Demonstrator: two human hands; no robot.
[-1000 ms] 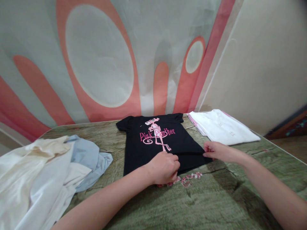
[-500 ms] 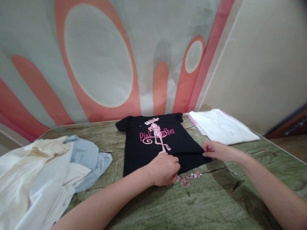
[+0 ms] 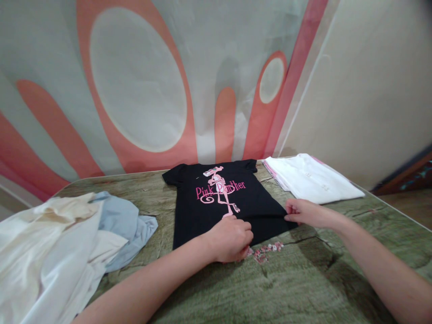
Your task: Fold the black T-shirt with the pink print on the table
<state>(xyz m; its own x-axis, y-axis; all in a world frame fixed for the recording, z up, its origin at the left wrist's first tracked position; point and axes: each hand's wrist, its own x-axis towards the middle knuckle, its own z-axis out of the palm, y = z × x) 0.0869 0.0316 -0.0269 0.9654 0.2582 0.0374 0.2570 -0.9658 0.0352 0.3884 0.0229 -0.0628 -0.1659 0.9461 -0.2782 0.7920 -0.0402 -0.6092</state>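
Black is the one T-shirt (image 3: 194,216) my two hands (image 3: 231,238) (image 3: 302,212) pinch, between one clothes heap (image 3: 64,247) and one folded stack (image 3: 317,180).

Surface finishes of 3 kinds: cloth, wood grain and papery sheet.
The black T-shirt (image 3: 189,220) is smooth, matt cloth with a pink print (image 3: 204,193); the white shirt (image 3: 320,182), matt cloth; the cream garment (image 3: 65,213) and pale blue garment (image 3: 118,216), soft, wrinkled cloth. The tabletop (image 3: 263,292) resembles rough, cracked wood; the backdrop (image 3: 138,81) is smooth, faintly shiny.
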